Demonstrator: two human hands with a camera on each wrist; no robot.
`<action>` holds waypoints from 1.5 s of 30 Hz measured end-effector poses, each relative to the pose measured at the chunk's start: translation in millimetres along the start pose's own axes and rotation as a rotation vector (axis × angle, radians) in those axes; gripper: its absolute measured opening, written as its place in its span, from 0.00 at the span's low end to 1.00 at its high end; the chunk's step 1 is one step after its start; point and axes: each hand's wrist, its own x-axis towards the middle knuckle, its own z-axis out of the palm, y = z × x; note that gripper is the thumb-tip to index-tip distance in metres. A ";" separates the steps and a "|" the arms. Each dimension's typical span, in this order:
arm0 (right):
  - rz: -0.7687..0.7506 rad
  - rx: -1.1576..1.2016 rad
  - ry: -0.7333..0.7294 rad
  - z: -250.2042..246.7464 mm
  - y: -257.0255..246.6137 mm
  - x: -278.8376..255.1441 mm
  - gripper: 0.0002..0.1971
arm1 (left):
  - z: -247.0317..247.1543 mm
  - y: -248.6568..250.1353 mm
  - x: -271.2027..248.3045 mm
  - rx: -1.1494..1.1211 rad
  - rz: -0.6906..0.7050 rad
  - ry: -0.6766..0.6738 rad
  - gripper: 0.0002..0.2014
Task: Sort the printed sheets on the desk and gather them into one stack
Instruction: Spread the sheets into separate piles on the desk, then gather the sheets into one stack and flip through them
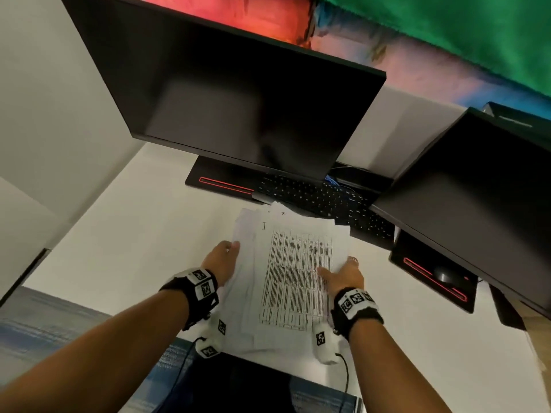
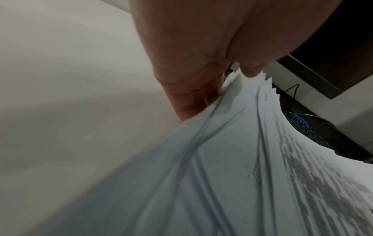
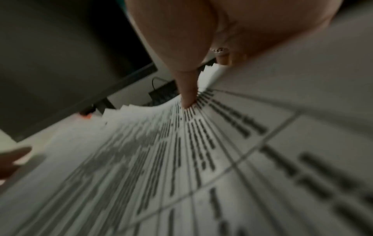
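Left hand point(image 1: 222, 260), right hand point(image 1: 343, 274) pinch opposite sides of uneven sheet stack point(image 1: 295, 278)

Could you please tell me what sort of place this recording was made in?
Most likely an office workstation: a large dark monitor and a second monitor stand on a white desk, with a black keyboard by their bases and printed sheets piled in front.
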 end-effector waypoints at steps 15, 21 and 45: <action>-0.164 0.116 -0.051 14.1 -22.4 43.3 0.42 | 13.5 49.5 37.3 -0.113 0.028 -0.093 0.37; -0.116 0.215 0.015 27.9 -3.0 43.7 0.38 | 22.0 50.2 41.4 -0.238 -0.014 -0.050 0.33; -0.246 0.130 -0.124 25.5 61.0 14.1 0.57 | 33.8 11.1 -7.6 0.010 0.123 0.006 0.30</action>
